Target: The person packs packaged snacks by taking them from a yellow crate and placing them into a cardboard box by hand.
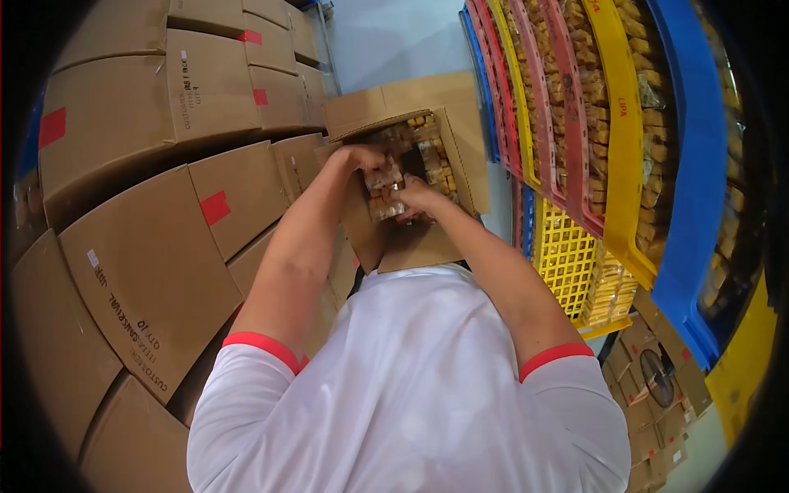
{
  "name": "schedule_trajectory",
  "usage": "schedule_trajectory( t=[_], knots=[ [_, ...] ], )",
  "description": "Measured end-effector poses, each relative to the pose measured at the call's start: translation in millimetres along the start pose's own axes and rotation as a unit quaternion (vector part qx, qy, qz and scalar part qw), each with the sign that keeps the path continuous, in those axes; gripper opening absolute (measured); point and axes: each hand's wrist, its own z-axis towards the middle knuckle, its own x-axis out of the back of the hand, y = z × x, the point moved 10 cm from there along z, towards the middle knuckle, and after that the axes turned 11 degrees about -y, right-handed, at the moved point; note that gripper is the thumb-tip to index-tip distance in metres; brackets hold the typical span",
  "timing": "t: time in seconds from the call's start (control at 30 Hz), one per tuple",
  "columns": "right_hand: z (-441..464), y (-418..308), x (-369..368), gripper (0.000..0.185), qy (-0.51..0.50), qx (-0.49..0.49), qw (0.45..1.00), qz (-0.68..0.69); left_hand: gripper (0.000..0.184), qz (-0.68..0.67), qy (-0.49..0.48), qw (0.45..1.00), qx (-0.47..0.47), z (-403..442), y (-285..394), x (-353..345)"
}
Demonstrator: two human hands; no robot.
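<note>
An open cardboard box (415, 248) stands in front of me with its flaps spread. Clear packs of yellow-brown pieces (440, 168) line its right side and far end. Inside the box on the left, my left hand (371, 156) has its fingers bent over a clear pack (385, 182). My right hand (417, 197) reaches in from the right, its fingers curled at the near end of that same pack. A dark gap shows between this pack and the ones on the right. The fingertips of both hands are partly hidden.
Stacked closed cartons (115, 123) with red stickers rise along the left. On the right are tilted-looking stacks of blue, yellow and red crates (620, 123) filled with packs, and a yellow lattice crate (563, 251). A fan (657, 378) and more cartons appear at lower right.
</note>
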Motion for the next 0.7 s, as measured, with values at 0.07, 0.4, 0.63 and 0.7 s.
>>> schedule_trajectory(
  t=[0.07, 0.4, 0.63, 0.7],
  knots=[
    [-7, -12, 0, 0.066, 0.01, 0.04, 0.999, -0.005, 0.054, -0.003, 0.048, 0.998, -0.033, 5, -5, 11],
    [25, 39, 20, 0.069, 0.158, -0.003, 0.961, -0.228, 0.054, 0.252, 0.146, 0.956, 0.044, -33, 27, -40],
    [72, 56, 37, 0.073, 0.162, 0.133, 0.949, -0.235, 0.06, 0.189, 0.08, 0.979, -0.001, 20, -17, -24],
    [24, 14, 22, 0.072, 0.174, 0.044, 0.94, -0.289, 0.059, 0.204, 0.09, 0.975, -0.02, 22, -7, -25]
  ],
)
